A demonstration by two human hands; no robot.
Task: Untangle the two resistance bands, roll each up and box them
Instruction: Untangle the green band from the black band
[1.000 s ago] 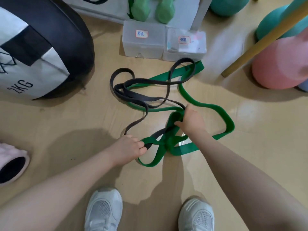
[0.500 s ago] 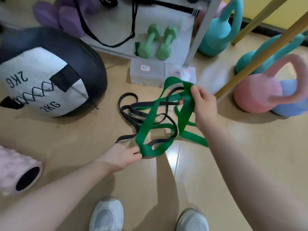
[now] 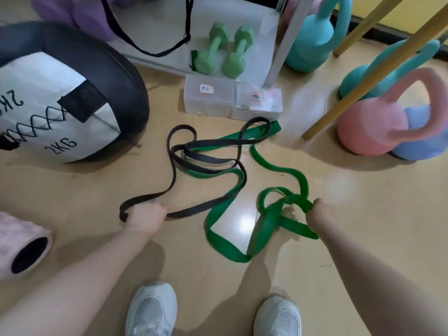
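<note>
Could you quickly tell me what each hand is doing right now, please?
Left hand: closed, gripping the black band.
Right hand: closed, gripping the green band at its bunched loops.

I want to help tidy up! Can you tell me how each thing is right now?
black band: unrolled, still crossing the green one
green band: unrolled, looped, partly tangled
left hand: grips the black band
right hand: grips the green band
left box: lid on
right box: cannot tell if it is open
pink kettlebell: upright
green dumbbells: lying side by side
</note>
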